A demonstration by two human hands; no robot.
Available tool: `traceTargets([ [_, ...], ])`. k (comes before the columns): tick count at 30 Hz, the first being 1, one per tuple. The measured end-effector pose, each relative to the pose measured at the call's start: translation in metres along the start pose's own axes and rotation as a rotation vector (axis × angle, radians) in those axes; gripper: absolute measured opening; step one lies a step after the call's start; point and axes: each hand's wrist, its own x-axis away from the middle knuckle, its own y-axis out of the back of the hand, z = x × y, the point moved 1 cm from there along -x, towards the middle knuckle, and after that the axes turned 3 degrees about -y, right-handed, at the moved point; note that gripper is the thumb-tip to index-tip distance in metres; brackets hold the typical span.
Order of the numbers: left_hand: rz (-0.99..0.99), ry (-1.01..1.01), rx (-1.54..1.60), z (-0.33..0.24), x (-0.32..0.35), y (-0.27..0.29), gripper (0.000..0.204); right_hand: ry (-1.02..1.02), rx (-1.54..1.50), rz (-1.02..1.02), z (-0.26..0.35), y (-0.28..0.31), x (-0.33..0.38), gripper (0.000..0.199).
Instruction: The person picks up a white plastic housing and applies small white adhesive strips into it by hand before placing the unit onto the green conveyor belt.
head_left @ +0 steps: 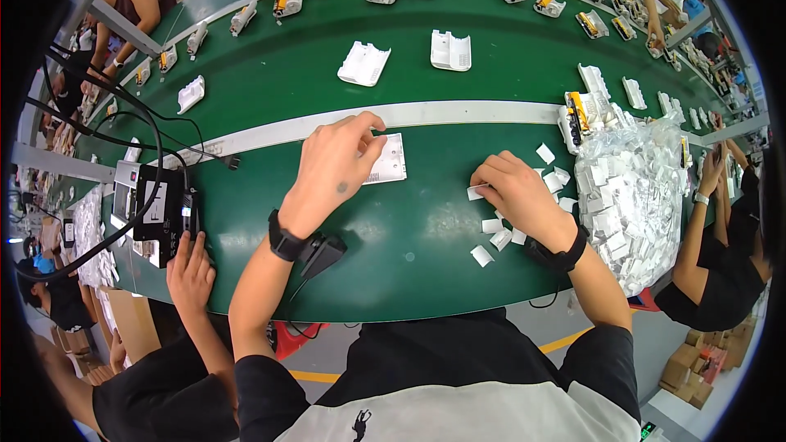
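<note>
Plastic tab [473,194], small, thin and white, is clamped between the thumb and fingertips of the right hand [520,196], at the left edge of a scatter of loose tabs [481,256] on the green worktable [426,286]. A flat white plastic plate [395,164] is lying just inside the pale rail [458,112], partly covered by the left hand [337,155]. The thumb and forefinger of that hand are curled close together above the plate; whether anything is gripped cannot be told, as the other fingers are hidden.

The tab could be dropped or turned askew, since only a small part of it seems to be pinched. The plate could be nudged out of line if it were brushed by the left fingers. Loose tabs could be swept aside by the right wrist strap [559,255], which is held low beside them. More tabs could be spilled from the bulging clear plastic bag [647,233] if it were knocked by the right forearm, and the white housing with orange windings [578,115], set against the bag, could be shifted with it.
</note>
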Motion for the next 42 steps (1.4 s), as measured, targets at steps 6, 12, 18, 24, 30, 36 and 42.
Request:
traceTargets([
  [6,0.016,-0.285,0.005,0.019,0.018,0.014,0.022,0.052,-0.065,-0.010,0.025,0.008,-0.031,0.010],
  [12,-0.112,-0.310,-0.091,0.034,0.029,-0.006,0.024,0.195,-0.098,-0.028,0.060,-0.012,-0.090,0.010],
  [18,-0.173,-0.310,-0.109,0.044,0.032,-0.016,0.017,0.209,-0.069,0.057,0.062,-0.040,-0.115,0.009],
  [24,-0.235,-0.315,-0.108,0.048,0.032,-0.018,0.012,0.190,0.008,0.007,0.054,-0.056,-0.117,0.009],
  [30,-0.214,-0.280,-0.050,0.052,0.033,-0.019,0.006,0.225,0.039,-0.009,0.057,-0.057,-0.122,0.009],
  [36,-0.235,-0.270,-0.051,0.050,0.034,-0.018,0.005,0.193,0.024,0.009,0.059,-0.058,-0.124,0.009],
  [42,-0.266,-0.287,-0.046,0.050,0.034,-0.017,0.009,0.143,0.029,0.039,0.060,-0.059,-0.125,0.009],
])
